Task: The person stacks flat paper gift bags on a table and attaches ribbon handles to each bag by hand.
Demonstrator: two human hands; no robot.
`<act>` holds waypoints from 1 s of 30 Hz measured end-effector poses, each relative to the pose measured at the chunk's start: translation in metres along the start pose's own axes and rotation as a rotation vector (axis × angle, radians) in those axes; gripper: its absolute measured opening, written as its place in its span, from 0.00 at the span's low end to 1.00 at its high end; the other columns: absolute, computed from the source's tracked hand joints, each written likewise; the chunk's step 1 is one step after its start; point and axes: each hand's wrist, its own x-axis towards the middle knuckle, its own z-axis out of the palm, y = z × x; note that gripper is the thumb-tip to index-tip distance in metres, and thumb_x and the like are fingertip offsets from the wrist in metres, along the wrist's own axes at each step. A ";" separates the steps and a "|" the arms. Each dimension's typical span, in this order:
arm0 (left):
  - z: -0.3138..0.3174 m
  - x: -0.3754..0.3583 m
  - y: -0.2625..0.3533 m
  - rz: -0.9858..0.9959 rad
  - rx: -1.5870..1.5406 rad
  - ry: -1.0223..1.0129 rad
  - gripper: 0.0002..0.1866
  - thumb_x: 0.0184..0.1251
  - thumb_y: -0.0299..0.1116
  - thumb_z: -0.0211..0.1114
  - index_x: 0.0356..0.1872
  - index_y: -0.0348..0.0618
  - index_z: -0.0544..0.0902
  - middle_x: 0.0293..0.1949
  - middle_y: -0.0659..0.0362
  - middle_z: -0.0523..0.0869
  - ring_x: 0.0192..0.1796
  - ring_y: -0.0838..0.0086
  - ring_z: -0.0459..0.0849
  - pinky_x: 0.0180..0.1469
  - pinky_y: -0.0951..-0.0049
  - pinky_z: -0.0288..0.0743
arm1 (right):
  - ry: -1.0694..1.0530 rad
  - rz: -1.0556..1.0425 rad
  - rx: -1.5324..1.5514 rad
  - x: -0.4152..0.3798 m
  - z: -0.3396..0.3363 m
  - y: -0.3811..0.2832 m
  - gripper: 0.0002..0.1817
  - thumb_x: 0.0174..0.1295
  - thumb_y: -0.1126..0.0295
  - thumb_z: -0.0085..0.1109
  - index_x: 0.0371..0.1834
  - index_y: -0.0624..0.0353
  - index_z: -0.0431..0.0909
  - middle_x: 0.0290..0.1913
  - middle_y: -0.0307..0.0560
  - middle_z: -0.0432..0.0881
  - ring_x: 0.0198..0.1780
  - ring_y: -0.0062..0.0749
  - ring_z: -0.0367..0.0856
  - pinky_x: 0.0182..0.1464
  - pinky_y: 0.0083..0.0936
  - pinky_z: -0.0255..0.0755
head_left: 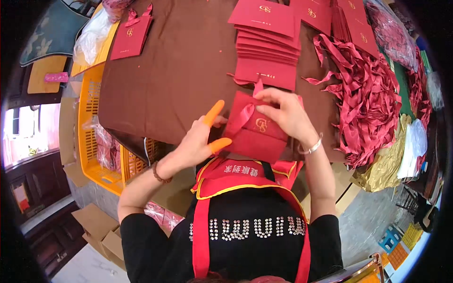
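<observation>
A red gift bag [261,137] with a gold logo lies at the table's near edge, a shiny red ribbon [243,117] across its upper left part. My left hand [200,134], with orange covers on two fingers, is at the bag's left side, thumb and forefinger apart; whether the other fingers touch the bag is hidden. My right hand [278,111] is over the bag's top edge, thumb and forefinger pinched on the ribbon. Just beyond is a fanned stack of red bags [266,52].
A large heap of red ribbons [361,99] lies on the right of the brown-covered table [165,70]. More red bags [358,23] are at the back right. One bag with a bow [130,40] lies at the back left, near an orange crate [87,137].
</observation>
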 end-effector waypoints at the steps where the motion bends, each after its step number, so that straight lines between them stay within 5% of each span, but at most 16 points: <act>1: 0.002 -0.005 -0.004 -0.029 0.121 0.013 0.40 0.55 0.29 0.69 0.69 0.43 0.59 0.45 0.50 0.78 0.48 0.58 0.74 0.53 0.63 0.68 | -0.017 -0.006 0.072 0.007 -0.001 0.005 0.13 0.57 0.76 0.61 0.45 0.65 0.78 0.40 0.38 0.81 0.43 0.18 0.76 0.48 0.19 0.71; 7: 0.003 -0.007 -0.007 -0.113 0.151 0.052 0.35 0.57 0.25 0.65 0.67 0.42 0.63 0.40 0.56 0.80 0.45 0.63 0.74 0.48 0.65 0.69 | -0.090 0.000 0.166 0.027 -0.014 0.004 0.14 0.56 0.77 0.62 0.46 0.66 0.77 0.43 0.41 0.81 0.47 0.23 0.78 0.51 0.21 0.71; 9: -0.006 -0.007 -0.001 -0.254 -0.222 -0.001 0.31 0.63 0.23 0.58 0.68 0.44 0.60 0.33 0.60 0.79 0.32 0.74 0.77 0.36 0.73 0.72 | -0.094 -0.029 0.173 0.031 -0.015 0.008 0.14 0.56 0.73 0.61 0.45 0.66 0.77 0.42 0.43 0.82 0.49 0.27 0.78 0.52 0.23 0.71; 12: -0.013 -0.009 -0.008 -0.338 -0.660 0.038 0.30 0.67 0.24 0.55 0.69 0.46 0.57 0.30 0.63 0.77 0.26 0.79 0.77 0.31 0.78 0.71 | -0.100 0.005 0.156 0.032 -0.013 0.014 0.14 0.56 0.72 0.61 0.45 0.65 0.78 0.44 0.45 0.82 0.49 0.29 0.79 0.53 0.24 0.72; 16: -0.040 -0.016 0.005 -0.507 -1.058 -0.126 0.33 0.69 0.31 0.56 0.72 0.48 0.51 0.34 0.56 0.80 0.27 0.76 0.79 0.33 0.79 0.74 | -0.031 0.042 -0.028 0.029 -0.006 0.014 0.13 0.55 0.77 0.62 0.45 0.63 0.78 0.45 0.41 0.80 0.46 0.24 0.78 0.50 0.22 0.71; 17: -0.047 -0.020 0.003 -0.508 -1.058 -0.129 0.33 0.69 0.31 0.56 0.72 0.48 0.51 0.34 0.56 0.80 0.27 0.76 0.79 0.33 0.79 0.74 | 0.086 -0.144 -0.220 0.028 -0.003 0.018 0.13 0.54 0.76 0.62 0.44 0.62 0.78 0.43 0.43 0.81 0.45 0.29 0.78 0.49 0.24 0.71; 19: -0.063 -0.031 -0.003 -0.401 -0.980 -0.216 0.37 0.66 0.32 0.60 0.72 0.47 0.50 0.36 0.53 0.81 0.27 0.75 0.79 0.33 0.78 0.74 | 0.302 -0.414 -0.430 0.021 0.000 0.017 0.11 0.53 0.74 0.63 0.41 0.60 0.79 0.41 0.47 0.81 0.44 0.41 0.77 0.49 0.30 0.71; 24: -0.090 -0.051 -0.015 -0.305 -0.704 -0.110 0.37 0.61 0.39 0.63 0.69 0.40 0.59 0.33 0.52 0.81 0.24 0.72 0.78 0.27 0.78 0.72 | 0.506 -0.391 -0.635 -0.014 -0.013 0.018 0.09 0.53 0.72 0.64 0.37 0.59 0.80 0.42 0.46 0.80 0.44 0.39 0.76 0.46 0.30 0.70; 26: -0.094 -0.051 -0.023 -0.264 -0.999 -0.043 0.33 0.60 0.29 0.61 0.67 0.36 0.61 0.34 0.53 0.81 0.27 0.73 0.77 0.32 0.78 0.72 | 0.493 -0.214 -0.650 -0.026 -0.018 0.018 0.10 0.53 0.69 0.65 0.38 0.58 0.81 0.41 0.45 0.80 0.44 0.39 0.76 0.44 0.31 0.70; 27: -0.089 -0.044 -0.023 -0.053 -1.131 -0.091 0.34 0.60 0.29 0.61 0.67 0.32 0.60 0.42 0.48 0.81 0.36 0.65 0.82 0.40 0.73 0.76 | 0.470 -0.185 -0.669 -0.030 -0.019 0.023 0.15 0.51 0.66 0.68 0.41 0.57 0.80 0.43 0.46 0.78 0.45 0.40 0.76 0.46 0.32 0.71; 30: -0.074 -0.018 0.015 0.162 -1.208 -0.099 0.36 0.61 0.31 0.62 0.68 0.31 0.57 0.54 0.42 0.76 0.51 0.55 0.80 0.51 0.66 0.76 | 0.393 -0.108 -0.669 -0.037 -0.015 0.020 0.21 0.48 0.63 0.69 0.46 0.56 0.78 0.47 0.48 0.75 0.47 0.42 0.76 0.48 0.33 0.71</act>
